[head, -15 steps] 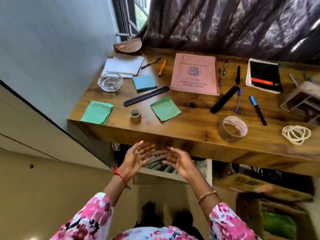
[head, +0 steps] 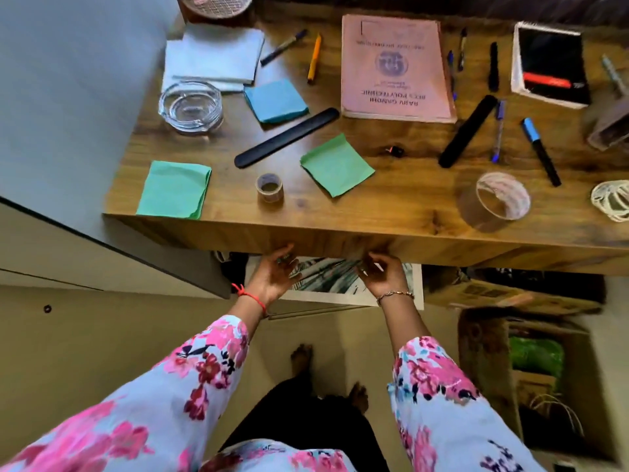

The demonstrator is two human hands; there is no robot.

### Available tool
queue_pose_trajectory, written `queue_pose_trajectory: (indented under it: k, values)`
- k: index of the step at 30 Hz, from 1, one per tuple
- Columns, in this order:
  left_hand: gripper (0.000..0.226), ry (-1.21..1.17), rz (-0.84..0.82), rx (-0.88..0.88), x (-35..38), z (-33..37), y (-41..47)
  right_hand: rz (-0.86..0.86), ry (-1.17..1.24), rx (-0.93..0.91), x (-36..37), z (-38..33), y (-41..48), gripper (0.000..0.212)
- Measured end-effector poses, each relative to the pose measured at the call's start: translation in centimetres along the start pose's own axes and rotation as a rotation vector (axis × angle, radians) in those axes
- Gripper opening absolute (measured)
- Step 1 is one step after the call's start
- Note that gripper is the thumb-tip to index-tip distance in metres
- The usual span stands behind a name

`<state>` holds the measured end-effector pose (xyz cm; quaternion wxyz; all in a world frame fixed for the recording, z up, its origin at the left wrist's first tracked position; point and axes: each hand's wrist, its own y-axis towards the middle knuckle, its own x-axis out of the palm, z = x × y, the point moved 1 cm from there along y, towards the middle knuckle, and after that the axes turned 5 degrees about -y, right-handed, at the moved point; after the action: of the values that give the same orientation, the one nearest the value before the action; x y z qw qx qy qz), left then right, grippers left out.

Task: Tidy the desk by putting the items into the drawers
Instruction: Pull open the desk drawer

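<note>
Since no handle shows on the drawer front (head: 340, 238), the hold depends on its lower lip alone; the left hand (head: 272, 275) has its thumb on the face of the drawer front and its fingers (head: 289, 264) curled beneath the lip, gripping it; the right hand (head: 384, 277) has its fingers (head: 369, 264) bent at the same lip, further right, but a firm hold cannot be confirmed, the tips being hidden. Neither hand carries any desk item.

Risks, as judged: a slip off the thin lip if the pull is sharp; a skewed or jammed drawer if one hand draws before the other; a jolt sending loose items over the edge.

The items to be stowed all lie above and behind the drawer front, apart from both hands. The small tape roll (head: 269, 188) stands just behind it, above the left hand, and is the likeliest to drop; the green note pad (head: 174, 189) lies at the edge to the left; the second green pad (head: 337, 164) lies behind, between the hands; the large tape roll (head: 500, 199) sits near the edge to the right and may roll; the black ruler (head: 287, 137) and pink book (head: 396, 68) lie well behind.
</note>
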<state>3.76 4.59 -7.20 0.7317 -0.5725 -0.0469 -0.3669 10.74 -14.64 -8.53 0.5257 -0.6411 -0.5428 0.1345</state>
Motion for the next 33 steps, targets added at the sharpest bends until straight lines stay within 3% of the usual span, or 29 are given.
queue_pose_trajectory:
  k: [6, 14, 16, 18, 21, 23, 25, 26, 28, 30, 31, 33]
  values:
    - [0.036, -0.072, -0.022, 0.041, -0.5, -0.1, 0.7, -0.003, 0.098, 0.021, -0.4, -0.4, 0.8, 0.023]
    - [0.047, -0.123, -0.025, 0.079, -1.7, -2.0, -0.2, 0.002, 0.169, 0.006, -2.0, 1.8, -0.1, 0.032]
    - [0.037, -0.136, -0.031, 0.064, -2.4, -2.9, -1.1, 0.014, 0.138, -0.013, -2.8, 2.5, -1.1, 0.030]
    - [0.007, -0.085, -0.019, 0.078, -3.2, -3.7, -2.5, 0.026, 0.095, -0.038, -3.8, 3.4, -2.0, 0.034]
    - [0.067, 0.034, -0.071, 0.076, -4.5, -5.0, -4.7, 0.043, -0.038, -0.061, -4.9, 5.1, -3.6, 0.024]
    - [0.066, 0.265, -0.090, 0.073, -4.8, -6.3, -6.8, 0.075, -0.268, -0.100, -5.5, 6.5, -5.2, 0.014]
    - [0.055, 0.590, -0.083, 0.148, -5.2, -7.4, -8.8, 0.123, -0.640, -0.267, -6.0, 7.4, -7.8, 0.005]
    - [0.049, 0.724, -0.096, 0.259, -5.3, -7.8, -9.8, 0.146, -0.843, -0.437, -6.2, 7.5, -9.3, 0.009]
    - [0.036, 1.047, -0.200, 0.669, -5.0, -8.1, -11.9, 0.088, -1.216, -0.945, -6.3, 7.0, -12.4, 0.014]
    - [0.040, 1.419, -0.291, 1.208, -4.3, -7.8, -12.8, -0.018, -1.468, -1.472, -6.1, 5.9, -13.9, 0.017]
    - [0.044, 1.542, -0.354, 1.421, -3.8, -7.5, -12.8, -0.045, -1.552, -1.654, -5.9, 5.2, -13.9, 0.020]
    - [0.045, 1.719, -0.448, 1.613, -2.8, -6.9, -11.7, -0.074, -1.703, -1.807, -5.2, 4.1, -13.0, 0.028]
